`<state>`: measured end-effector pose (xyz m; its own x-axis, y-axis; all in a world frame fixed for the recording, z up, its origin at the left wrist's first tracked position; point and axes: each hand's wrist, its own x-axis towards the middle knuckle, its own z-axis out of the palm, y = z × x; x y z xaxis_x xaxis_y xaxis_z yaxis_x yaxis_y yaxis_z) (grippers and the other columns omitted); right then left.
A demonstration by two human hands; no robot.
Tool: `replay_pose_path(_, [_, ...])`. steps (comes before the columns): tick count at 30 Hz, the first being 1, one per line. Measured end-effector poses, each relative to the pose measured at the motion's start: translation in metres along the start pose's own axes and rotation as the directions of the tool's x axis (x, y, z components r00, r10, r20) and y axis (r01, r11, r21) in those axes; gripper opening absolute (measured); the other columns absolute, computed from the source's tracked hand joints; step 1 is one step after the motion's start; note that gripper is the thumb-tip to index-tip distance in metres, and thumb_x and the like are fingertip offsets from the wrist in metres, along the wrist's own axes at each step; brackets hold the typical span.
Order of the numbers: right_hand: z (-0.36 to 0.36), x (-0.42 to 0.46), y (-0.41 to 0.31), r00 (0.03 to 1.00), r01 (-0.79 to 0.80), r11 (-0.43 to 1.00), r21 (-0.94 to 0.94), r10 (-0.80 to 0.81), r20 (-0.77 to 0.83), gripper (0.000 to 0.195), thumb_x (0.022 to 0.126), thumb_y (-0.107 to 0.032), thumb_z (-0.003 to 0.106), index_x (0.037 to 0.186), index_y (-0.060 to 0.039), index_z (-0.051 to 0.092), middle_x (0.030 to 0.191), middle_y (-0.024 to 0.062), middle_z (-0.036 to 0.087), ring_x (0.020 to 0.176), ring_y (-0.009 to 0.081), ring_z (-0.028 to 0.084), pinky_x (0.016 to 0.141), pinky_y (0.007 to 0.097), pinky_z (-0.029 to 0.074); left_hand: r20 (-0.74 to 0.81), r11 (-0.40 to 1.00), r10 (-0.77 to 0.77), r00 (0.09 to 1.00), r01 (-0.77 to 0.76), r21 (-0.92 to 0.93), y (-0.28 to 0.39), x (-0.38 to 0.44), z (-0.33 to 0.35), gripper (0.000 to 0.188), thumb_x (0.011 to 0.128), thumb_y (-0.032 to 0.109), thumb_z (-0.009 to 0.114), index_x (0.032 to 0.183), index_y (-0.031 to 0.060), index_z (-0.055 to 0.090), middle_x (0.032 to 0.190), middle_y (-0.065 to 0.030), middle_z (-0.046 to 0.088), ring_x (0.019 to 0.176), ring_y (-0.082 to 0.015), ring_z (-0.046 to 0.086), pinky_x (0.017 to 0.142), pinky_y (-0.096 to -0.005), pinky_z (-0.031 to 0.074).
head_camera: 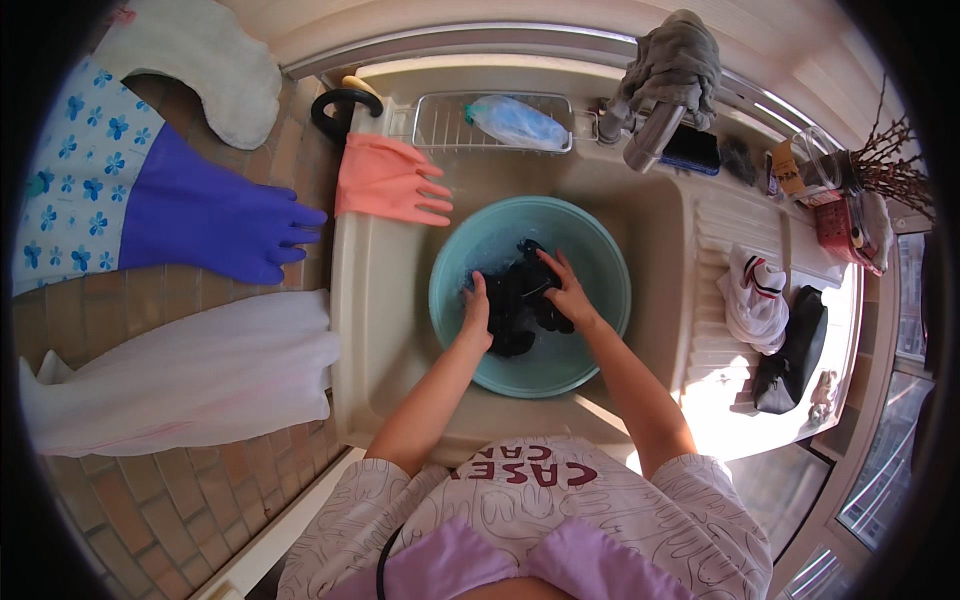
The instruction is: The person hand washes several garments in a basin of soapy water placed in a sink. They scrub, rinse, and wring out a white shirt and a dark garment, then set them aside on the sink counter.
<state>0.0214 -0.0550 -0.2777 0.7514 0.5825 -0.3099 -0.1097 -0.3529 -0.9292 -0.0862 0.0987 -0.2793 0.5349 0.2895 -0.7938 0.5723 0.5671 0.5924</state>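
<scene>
A round teal plastic basin [530,381] stands in the beige sink, holding water with some suds. In it lies a wet black cloth item [512,306], bunched up. My left hand [477,309] touches the cloth's left side, thumb up and fingers partly hidden beneath it. On the right side, my right hand [568,292] has the cloth between its thumb and fingers. Both wrists come in over the near rim of the basin.
A faucet [655,139] wrapped in grey cloth juts over the sink's back right. Coral rubber gloves [390,180] drape over the left edge, near a wire rack [450,135]. White cloth [756,304] and a black item [795,349] lie on the ribbed drainboard [712,300]. Purple gloves [210,206] hang left.
</scene>
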Motion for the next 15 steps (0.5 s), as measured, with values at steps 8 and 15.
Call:
replay_pose_path(8, [0.001,-0.055,-0.031,0.805,-0.587,0.237,0.774,0.266,0.53,0.03,0.086,-0.015,0.05,0.107,0.0037,0.058,0.093,0.0167,0.067,0.085,0.0281,0.066,0.081,0.0399,0.055,0.658,0.814,0.186,0.73,0.26,-0.519,0.018,-0.005,0.002,0.07,0.092,0.062,0.025,0.134,0.0088,0.043,0.127,-0.0136,0.053,0.118,-0.0278,0.051,0.102,-0.0433,0.04])
replay_pose_path(15, [0.017,-0.072,-0.072,0.867,-0.484,-0.077,0.872,0.092,0.489,0.043,0.089,-0.032,0.047,0.117,-0.0006,0.055,0.109,0.0189,0.062,0.098,0.0306,0.063,0.089,0.0417,0.051,0.172,0.714,0.694,0.699,-0.699,-0.039,0.032,-0.06,0.02,0.052,0.086,0.036,0.063,0.12,-0.0007,0.049,0.11,-0.0119,0.056,0.104,-0.0272,0.054,0.093,-0.0358,0.041])
